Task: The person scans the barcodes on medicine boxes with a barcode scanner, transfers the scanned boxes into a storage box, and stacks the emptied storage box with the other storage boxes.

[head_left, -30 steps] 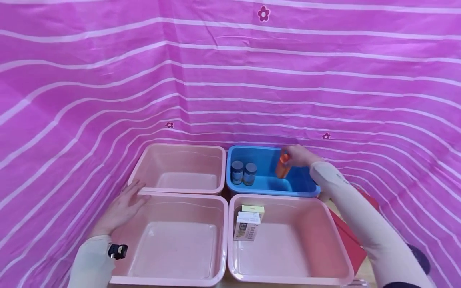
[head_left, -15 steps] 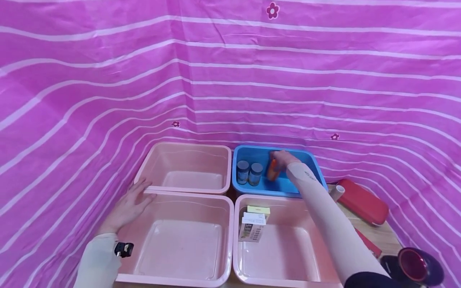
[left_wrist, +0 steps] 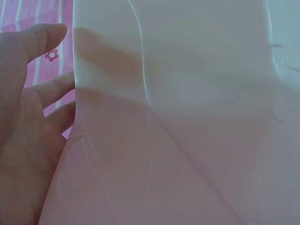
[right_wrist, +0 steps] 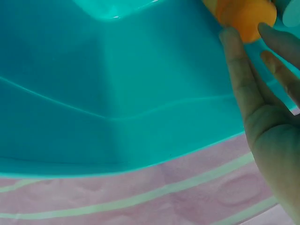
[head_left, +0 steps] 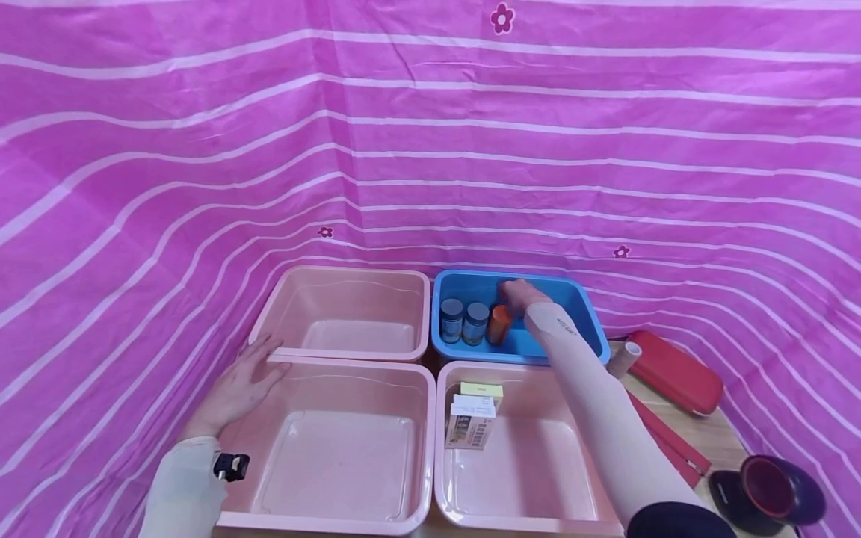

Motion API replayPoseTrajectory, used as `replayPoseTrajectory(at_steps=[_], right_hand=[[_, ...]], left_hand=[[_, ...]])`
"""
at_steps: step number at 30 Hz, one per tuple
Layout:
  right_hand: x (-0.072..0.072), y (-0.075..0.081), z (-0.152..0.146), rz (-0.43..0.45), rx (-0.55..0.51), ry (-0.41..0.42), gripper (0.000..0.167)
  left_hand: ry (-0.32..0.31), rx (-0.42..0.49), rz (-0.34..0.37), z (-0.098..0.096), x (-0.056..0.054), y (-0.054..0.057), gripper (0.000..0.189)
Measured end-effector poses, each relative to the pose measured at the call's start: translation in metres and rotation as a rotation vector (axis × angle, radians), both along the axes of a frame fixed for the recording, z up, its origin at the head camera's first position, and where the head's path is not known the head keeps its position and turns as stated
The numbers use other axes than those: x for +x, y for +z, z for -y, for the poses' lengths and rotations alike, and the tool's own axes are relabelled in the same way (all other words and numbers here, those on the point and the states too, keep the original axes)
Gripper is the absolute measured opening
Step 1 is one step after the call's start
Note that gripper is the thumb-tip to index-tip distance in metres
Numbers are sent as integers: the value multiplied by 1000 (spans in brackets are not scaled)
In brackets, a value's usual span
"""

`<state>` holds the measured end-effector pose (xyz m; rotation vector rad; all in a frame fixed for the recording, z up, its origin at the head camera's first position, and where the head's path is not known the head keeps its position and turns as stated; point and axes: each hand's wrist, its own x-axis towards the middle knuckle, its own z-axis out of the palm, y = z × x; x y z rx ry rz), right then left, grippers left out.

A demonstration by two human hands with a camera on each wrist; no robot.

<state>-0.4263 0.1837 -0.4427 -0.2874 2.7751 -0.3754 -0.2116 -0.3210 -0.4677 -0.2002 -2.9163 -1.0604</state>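
Inside the blue bin (head_left: 558, 291), an orange bottle (head_left: 498, 326) stands upright in a row with two dark-lidded jars (head_left: 474, 323). My right hand (head_left: 521, 297) is just behind and to the right of that bottle. In the right wrist view its fingers (right_wrist: 241, 79) are extended close to the orange top, and whether they touch it is hard to tell. My left hand (head_left: 232, 388) lies with spread fingers at the left edge of the near-left pink bin (head_left: 336, 527). It grips nothing, and the left wrist view shows some fingertips hidden behind the bin's wall.
Several small boxes (head_left: 471, 422) stand in the near-right pink bin (head_left: 525, 525). Another pink bin (head_left: 350, 275) is at the back left. On the wooden table at right lie a red case (head_left: 676, 373), a red flat item (head_left: 673, 441), a white tube (head_left: 624, 359) and a dark cup-like object (head_left: 773, 489).
My right hand has carried the orange bottle leftward, set it down beside the jars and let go of it. The left hand has stayed by the bin edge.
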Motion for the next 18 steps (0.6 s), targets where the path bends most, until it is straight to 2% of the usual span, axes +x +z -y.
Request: replayPoseTrajectory(at_steps=[5,8,11,14,18], right_hand=[[1,11,-3,-28,2,97,34],[15,27,-5,-89,-66,183,36],[46,46,-7,-186,-152,253,37],[90,60,-8,-292,-212,341,32],[151,60,-7,-359,-282,474,29]], left_hand=[[-3,-14,9,0,1,0,65],[-6,-23,12,-1,0,-1,65],[-10,-22,12,-2,-1,-2,65],[-13,-20,13,-1,-2,-2,66],[-17,-26,2,0,-1,-3,66]])
